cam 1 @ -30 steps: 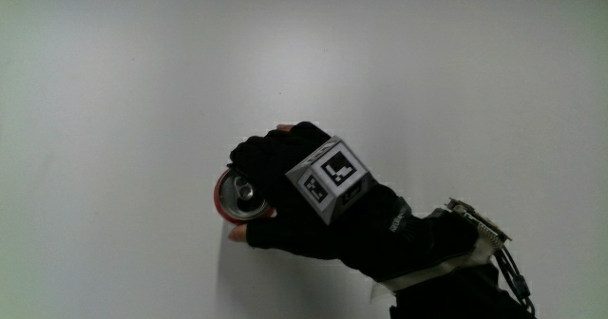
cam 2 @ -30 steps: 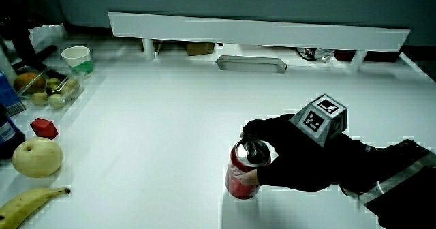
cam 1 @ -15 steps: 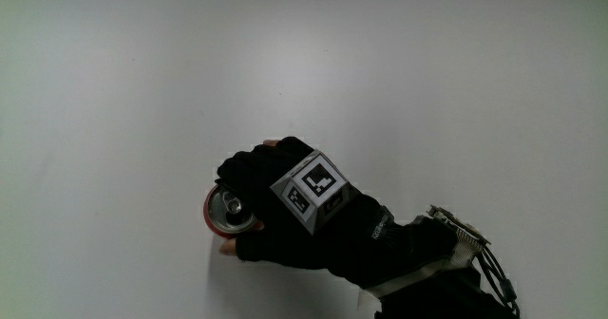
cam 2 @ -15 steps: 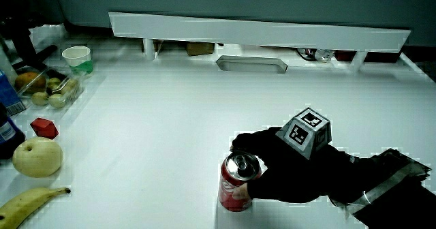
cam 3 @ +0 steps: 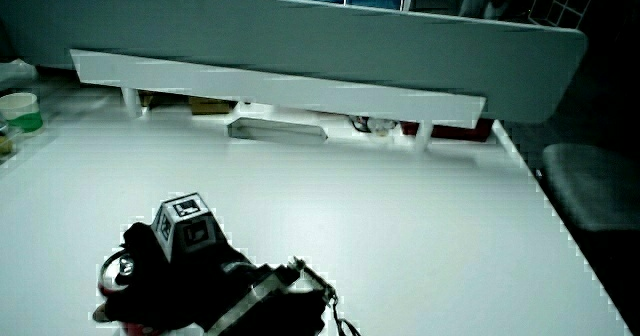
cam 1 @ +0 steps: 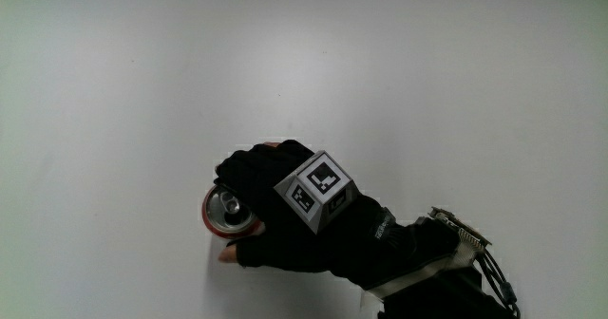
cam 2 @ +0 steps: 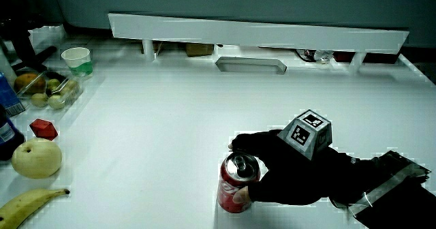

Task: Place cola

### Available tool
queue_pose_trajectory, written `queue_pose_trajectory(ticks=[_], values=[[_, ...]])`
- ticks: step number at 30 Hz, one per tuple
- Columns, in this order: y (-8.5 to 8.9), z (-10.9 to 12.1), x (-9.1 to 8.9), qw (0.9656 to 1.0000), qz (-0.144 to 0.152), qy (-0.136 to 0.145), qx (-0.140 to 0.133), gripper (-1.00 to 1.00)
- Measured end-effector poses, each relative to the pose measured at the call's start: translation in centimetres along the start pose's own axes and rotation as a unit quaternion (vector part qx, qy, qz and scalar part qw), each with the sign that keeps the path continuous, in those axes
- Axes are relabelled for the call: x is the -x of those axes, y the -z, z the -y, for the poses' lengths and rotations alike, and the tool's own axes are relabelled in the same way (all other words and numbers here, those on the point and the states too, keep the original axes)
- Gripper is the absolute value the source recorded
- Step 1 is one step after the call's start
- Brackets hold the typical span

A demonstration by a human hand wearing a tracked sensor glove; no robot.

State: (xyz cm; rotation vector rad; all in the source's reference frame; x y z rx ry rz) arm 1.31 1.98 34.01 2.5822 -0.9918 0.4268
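Fingers: the fingers are curled round the cola can, with a bare thumb tip pressed on the can's side nearest the person; the grip is closed on the can.
Cola can: the red cola can stands upright on the white table, silver top and pull tab facing up, in the part of the table near the person. In a side view its base meets the table and throws a small shadow. In a side view only the rim of the can shows past the glove.
Hand: the hand in its black glove lies beside the can and wraps over its upper part, forearm running toward the person's edge of the table.
Cube: a small patterned cube sits on the back of the glove, tilted, with black and white marks on its faces.
Table: the white table is bare around the can.
Fruit: an apple and a banana lie at the table's edge, well apart from the can; a small red block sits just beside the apple.
Tray: a clear tray of small fruit stands farther from the person than the red block.
Cup: a white cup with green inside stands near the tray.
Partition: a low pale partition runs along the table, with a flat grey tray lying just before it.
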Motion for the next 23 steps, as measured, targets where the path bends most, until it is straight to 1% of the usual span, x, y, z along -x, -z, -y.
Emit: queue_pose_trajectory(ticks=[4,6,7,8,9,10,12,13,14,15,17,20,21,22,23], values=[[-0.7,0.7,-0.3,0.9999,-0.013,0.002,-0.006,-0.83],[-1.0,1.3,-0.7,0.9998,-0.015,0.005,0.009,-0.94],[-1.4,1.8,-0.9,0.9995,-0.026,0.010,0.010,-1.00],[-1.7,2.3,-1.1,0.9997,-0.023,0.012,0.004,-1.00],[-1.6,2.7,-1.5,0.9999,-0.004,0.009,-0.006,-1.00],[-2.2,3.3,-1.5,0.9997,-0.005,0.021,0.011,-1.00],[-2.1,4.3,-2.2,0.9997,0.010,0.022,0.002,-1.00],[-2.7,5.0,-2.3,0.9998,-0.006,0.018,-0.006,-1.00],[-2.3,5.6,-2.8,0.9995,0.016,0.028,0.007,-1.00],[-2.3,6.2,-3.2,0.9991,0.009,0.011,-0.039,-1.00],[-1.9,7.6,-4.1,0.9983,0.020,0.007,-0.054,-1.00],[-1.7,9.6,-5.2,0.9980,0.008,0.017,-0.061,-1.00],[-2.1,10.1,-5.3,0.9981,-0.014,0.028,-0.054,-1.00],[-2.9,10.4,-4.9,0.9965,-0.049,0.034,-0.059,-1.00],[-2.7,10.7,-5.2,0.9965,-0.048,0.038,-0.057,-1.00]])
